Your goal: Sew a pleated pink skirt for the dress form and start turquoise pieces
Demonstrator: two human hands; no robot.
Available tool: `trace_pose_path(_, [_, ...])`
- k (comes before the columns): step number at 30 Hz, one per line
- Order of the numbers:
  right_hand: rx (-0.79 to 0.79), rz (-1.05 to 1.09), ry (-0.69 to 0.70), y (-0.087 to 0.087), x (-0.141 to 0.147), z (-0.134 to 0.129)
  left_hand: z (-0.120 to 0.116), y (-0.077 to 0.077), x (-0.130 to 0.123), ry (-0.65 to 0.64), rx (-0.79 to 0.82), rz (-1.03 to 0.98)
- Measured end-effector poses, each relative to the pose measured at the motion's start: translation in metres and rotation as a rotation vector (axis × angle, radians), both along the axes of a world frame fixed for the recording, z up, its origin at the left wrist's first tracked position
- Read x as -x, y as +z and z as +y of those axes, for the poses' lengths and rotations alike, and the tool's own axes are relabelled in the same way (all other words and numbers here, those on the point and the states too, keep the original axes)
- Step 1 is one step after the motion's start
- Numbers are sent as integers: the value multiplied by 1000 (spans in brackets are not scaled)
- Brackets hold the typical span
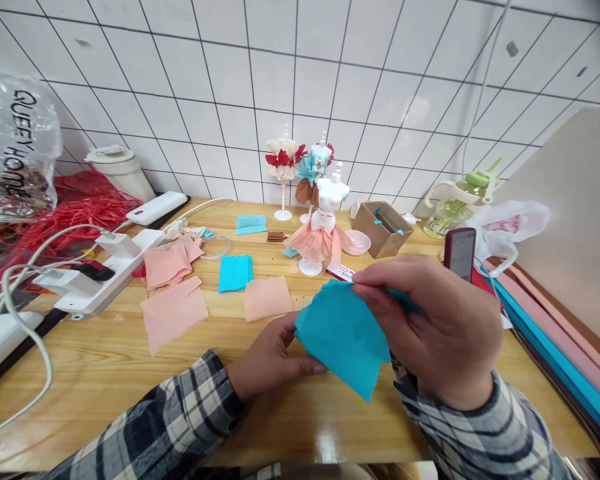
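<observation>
Wood grain all the way: the bench ran back past the peach-skirted dress form to a white tiled wall behind it. Nearer than the form, up came the blue sheet, raised over the wood, the right hand pinching its upper edge, the left hand gripping its side! Left of the form, peach pieces and a power strip hemmed things in; right of it, a pink bowl and a brown box. The room for moving? In front of the form, toward the bench's near edge.
</observation>
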State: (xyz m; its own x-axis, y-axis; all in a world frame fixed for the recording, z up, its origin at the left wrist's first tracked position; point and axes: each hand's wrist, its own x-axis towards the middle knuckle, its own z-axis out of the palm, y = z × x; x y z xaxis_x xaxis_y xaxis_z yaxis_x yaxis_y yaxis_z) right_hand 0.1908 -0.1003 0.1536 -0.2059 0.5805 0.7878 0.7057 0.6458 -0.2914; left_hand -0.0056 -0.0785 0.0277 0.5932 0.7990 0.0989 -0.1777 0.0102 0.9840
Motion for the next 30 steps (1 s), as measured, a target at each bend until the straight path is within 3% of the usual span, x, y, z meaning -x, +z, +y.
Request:
trace_pose_path(5, [-22, 30, -103, 6, -12, -2, 1, 1, 3, -36, 168, 58])
trace_pose_path(9, [-17, 47, -225, 6, -24, 9, 8, 7, 11, -80, 126, 124])
trace_pose_path(13, [17, 14, -317, 1, -30, 20, 14, 10, 16, -33, -42, 216])
trace_pose_path(16, [14, 25, -324, -5, -30, 20, 16, 11, 21, -71, -181, 270])
trace_pose_path(18, [0, 49, -275, -8, -29, 13, 19, 12, 24, -99, -352, 334])
trace_pose_path(20, [14, 71, -75, -10, -28, 1, 23, 13, 28, -30, -617, 411])
trace_pose_path(22, [153, 65, 322, -8, -28, -12, 29, 13, 33, 113, -923, 449])
trace_pose_path(23, [295, 56, 553, -8, -29, -15, 32, 14, 37, 185, -1064, 443])
trace_pose_path(25, [676, 42, 938, -11, -31, -13, 36, 15, 45, 297, -1278, 417])
trace_pose_path(26, [866, 69, 1032, -16, -33, -6, 37, 15, 49, 349, -1350, 408])
trace_pose_path(27, [1037, 94, 1074, -24, -34, 4, 37, 16, 52, 396, -1403, 405])
trace_pose_path(28, [1128, 228, 957, -35, -36, 16, 37, 17, 54, 431, -1445, 402])
trace_pose_path(30, [1159, 476, 619, -63, -37, 41, 34, 18, 56, 474, -1497, 397])
